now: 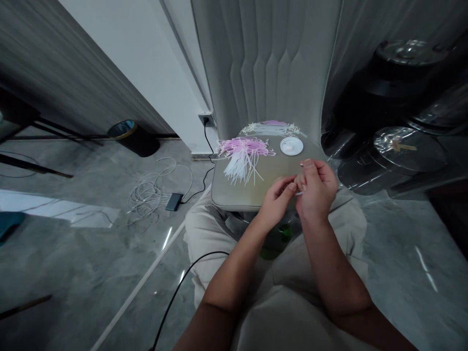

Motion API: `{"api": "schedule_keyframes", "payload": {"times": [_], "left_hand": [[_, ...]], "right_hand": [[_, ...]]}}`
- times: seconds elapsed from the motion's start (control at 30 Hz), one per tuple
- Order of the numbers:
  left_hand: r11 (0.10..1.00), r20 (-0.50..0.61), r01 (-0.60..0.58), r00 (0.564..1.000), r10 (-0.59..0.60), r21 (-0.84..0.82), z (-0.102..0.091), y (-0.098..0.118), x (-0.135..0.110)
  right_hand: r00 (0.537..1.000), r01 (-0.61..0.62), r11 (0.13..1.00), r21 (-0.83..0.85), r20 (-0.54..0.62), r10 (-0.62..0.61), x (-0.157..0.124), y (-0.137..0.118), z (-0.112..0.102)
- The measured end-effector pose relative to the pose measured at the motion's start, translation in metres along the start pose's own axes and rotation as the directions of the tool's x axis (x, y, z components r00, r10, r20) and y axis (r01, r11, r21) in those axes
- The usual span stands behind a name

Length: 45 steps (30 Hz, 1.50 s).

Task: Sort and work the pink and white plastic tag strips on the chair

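Observation:
My left hand [278,199] and my right hand [317,187] meet over the front right of the grey chair seat [234,195], fingertips pinched close together. Between them shows a short length of a thin white stick [299,193]; the rest is hidden by the fingers. At the tip of my right thumb and forefinger is a small pale bit too small to name. Beyond the hands, a round white dish [291,146] bears a small white piece. To its left lie a pile of thin pink sticks [243,146] and a fan of loose white sticks [238,166].
A row of pale sticks [271,128] lies along the chair back. Left on the floor are a black charging hub [174,202], tangled white cables [148,195] and a black bin [134,138]. Dark plastic-wrapped containers [387,156] stand at right.

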State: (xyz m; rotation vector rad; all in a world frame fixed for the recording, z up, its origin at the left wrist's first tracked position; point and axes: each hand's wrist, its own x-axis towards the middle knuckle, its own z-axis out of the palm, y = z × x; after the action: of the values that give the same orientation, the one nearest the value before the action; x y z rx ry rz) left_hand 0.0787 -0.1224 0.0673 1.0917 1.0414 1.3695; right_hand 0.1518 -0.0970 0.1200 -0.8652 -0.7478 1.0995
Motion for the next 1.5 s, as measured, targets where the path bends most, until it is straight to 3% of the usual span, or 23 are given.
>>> {"api": "schedule_keyframes", "payload": {"times": [0.23, 0.47, 0.63, 0.87, 1.17, 1.5], "left_hand": [[0.989, 0.071, 0.144, 0.987, -0.142, -0.030, -0.005, 0.006, 0.001], [0.972, 0.286, 0.225, 0.937, -0.199, -0.060, -0.017, 0.018, -0.002], [0.953, 0.184, 0.196, 0.971, -0.155, -0.233, -0.027, 0.018, 0.000], [0.823, 0.076, 0.165, 0.986, -0.147, -0.544, -0.028, 0.027, -0.005], [0.760, 0.159, 0.162, 0.984, -0.077, -0.629, -0.028, 0.033, -0.012], [0.849, 0.086, 0.019, 0.996, 0.031, -0.528, -0.020, 0.039, -0.017]], "right_hand": [[0.997, 0.061, 0.998, -0.019, -0.055, -0.062, 0.010, -0.003, -0.005], [0.977, 0.102, 0.994, 0.036, -0.189, -0.093, 0.031, -0.009, -0.020], [0.979, 0.089, 0.993, 0.073, -0.189, -0.074, 0.037, -0.007, -0.026], [0.983, 0.079, 0.994, 0.070, -0.170, -0.066, 0.032, -0.002, -0.021], [0.992, 0.010, 1.000, 0.030, -0.127, -0.006, 0.029, 0.003, -0.017], [1.000, -0.028, 0.999, -0.045, 0.002, 0.028, 0.027, 0.014, -0.019]]}}
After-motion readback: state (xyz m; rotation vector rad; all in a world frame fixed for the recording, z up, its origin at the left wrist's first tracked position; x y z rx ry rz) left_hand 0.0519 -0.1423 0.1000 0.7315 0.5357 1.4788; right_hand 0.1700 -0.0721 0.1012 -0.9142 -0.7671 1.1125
